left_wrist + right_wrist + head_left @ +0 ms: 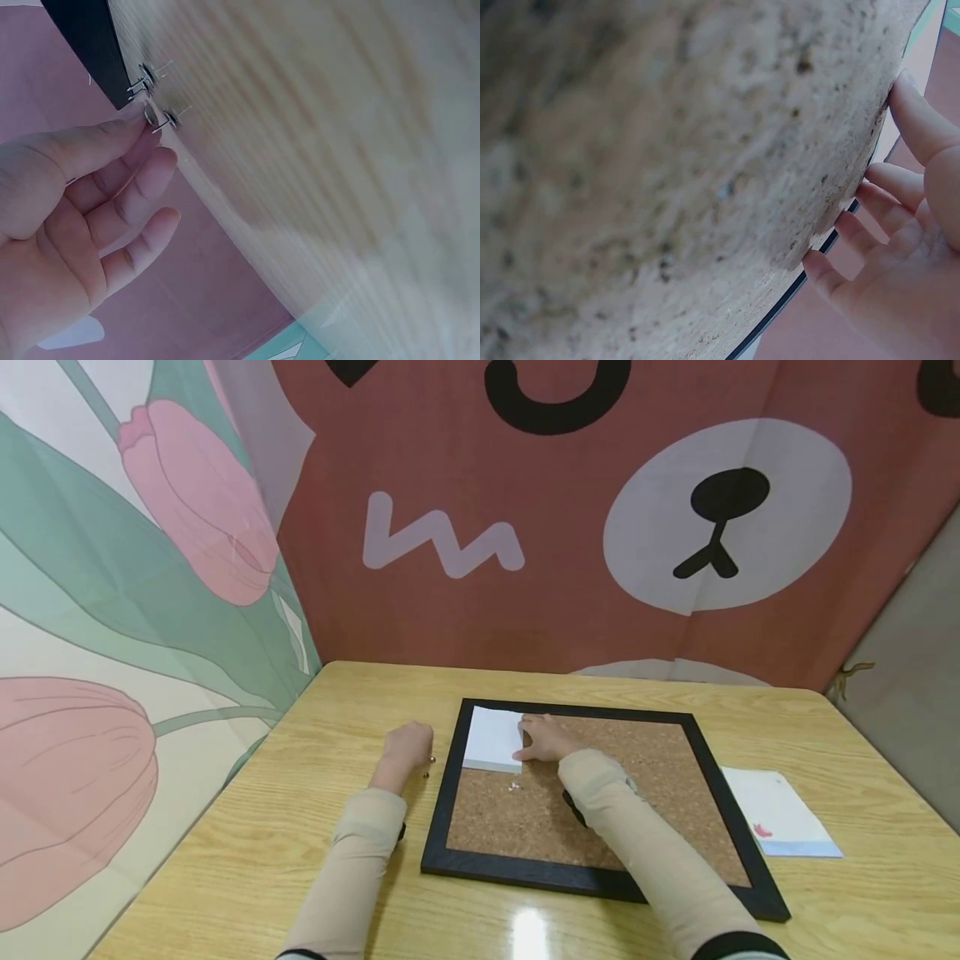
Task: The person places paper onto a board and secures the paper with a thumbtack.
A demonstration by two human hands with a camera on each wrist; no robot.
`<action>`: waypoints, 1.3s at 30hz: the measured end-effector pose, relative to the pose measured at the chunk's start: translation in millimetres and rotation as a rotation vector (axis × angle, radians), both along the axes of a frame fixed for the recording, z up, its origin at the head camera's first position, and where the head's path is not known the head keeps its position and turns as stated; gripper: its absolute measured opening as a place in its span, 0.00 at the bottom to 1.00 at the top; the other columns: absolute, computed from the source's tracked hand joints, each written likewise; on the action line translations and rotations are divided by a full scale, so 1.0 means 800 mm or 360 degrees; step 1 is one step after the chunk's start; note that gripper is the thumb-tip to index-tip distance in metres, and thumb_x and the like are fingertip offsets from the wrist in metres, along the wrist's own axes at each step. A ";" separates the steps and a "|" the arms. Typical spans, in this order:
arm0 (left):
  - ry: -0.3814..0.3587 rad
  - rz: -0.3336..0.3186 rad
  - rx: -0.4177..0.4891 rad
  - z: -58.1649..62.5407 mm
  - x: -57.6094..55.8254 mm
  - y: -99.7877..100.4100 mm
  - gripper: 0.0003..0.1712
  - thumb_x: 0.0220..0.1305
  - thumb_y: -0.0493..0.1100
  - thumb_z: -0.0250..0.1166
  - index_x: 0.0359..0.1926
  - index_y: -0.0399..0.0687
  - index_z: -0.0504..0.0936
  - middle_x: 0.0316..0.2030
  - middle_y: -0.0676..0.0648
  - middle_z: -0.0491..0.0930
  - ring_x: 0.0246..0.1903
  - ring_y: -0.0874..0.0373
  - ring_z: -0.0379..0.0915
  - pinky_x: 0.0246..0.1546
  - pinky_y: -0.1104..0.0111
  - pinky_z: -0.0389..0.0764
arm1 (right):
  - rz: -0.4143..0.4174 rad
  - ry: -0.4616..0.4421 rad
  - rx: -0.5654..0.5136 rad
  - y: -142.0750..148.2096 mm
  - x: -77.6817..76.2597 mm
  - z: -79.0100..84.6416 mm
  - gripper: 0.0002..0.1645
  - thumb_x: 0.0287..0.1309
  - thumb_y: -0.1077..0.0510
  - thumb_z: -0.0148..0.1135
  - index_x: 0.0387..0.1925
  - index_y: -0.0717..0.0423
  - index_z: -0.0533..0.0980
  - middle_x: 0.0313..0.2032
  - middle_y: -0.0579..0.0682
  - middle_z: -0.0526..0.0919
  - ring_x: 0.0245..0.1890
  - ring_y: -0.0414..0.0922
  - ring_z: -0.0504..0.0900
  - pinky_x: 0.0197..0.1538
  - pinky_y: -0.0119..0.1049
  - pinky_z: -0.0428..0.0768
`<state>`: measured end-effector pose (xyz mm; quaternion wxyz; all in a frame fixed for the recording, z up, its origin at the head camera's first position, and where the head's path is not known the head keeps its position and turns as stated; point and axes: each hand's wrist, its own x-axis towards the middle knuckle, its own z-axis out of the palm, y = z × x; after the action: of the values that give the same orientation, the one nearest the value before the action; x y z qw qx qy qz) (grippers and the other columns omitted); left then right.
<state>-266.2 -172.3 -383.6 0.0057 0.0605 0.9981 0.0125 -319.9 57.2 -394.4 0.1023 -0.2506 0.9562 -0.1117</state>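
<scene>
A corkboard in a black frame lies on the table. On its upper left corner is a white sheet of paper. My right hand rests at the sheet's right edge, its fingertips spread on the cork and the thumb at the paper. Just left of the frame, my left hand is low over the tabletop. In the left wrist view, its thumb and forefinger pinch a metal thumbtack. Another thumbtack lies right beside those fingertips, points showing.
Small shiny bits lie on the cork below the sheet. A second sheet of paper, with a pink print and blue band, lies right of the board. Behind the wooden table hangs a printed curtain.
</scene>
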 end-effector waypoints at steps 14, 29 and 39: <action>0.0054 0.0006 0.0041 -0.005 0.001 0.002 0.07 0.51 0.36 0.66 0.30 0.37 0.78 0.29 0.42 0.76 0.29 0.51 0.74 0.26 0.62 0.76 | -0.0020 0.0005 0.0007 0.001 0.000 -0.004 0.18 0.50 0.47 0.64 0.36 0.55 0.73 0.59 0.55 0.64 0.53 0.53 0.64 0.52 0.50 0.64; -0.0054 0.0046 0.0184 0.000 0.003 0.003 0.06 0.51 0.34 0.66 0.29 0.33 0.78 0.24 0.42 0.77 0.24 0.54 0.73 0.27 0.67 0.76 | -0.0019 0.0016 0.0025 -0.002 -0.002 -0.005 0.17 0.50 0.46 0.63 0.33 0.53 0.73 0.60 0.54 0.63 0.57 0.55 0.62 0.55 0.52 0.61; 0.0069 -0.0019 0.0421 0.001 0.001 0.005 0.15 0.54 0.34 0.63 0.13 0.39 0.73 0.14 0.49 0.72 0.16 0.59 0.63 0.20 0.69 0.68 | -0.0030 0.0008 0.0021 0.000 0.000 -0.003 0.16 0.51 0.47 0.63 0.31 0.53 0.72 0.61 0.56 0.62 0.59 0.57 0.59 0.56 0.54 0.59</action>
<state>-265.2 -168.4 -383.0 -0.0239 0.0668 0.9872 0.1426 -320.2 57.0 -396.7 0.1005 -0.2413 0.9594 -0.1058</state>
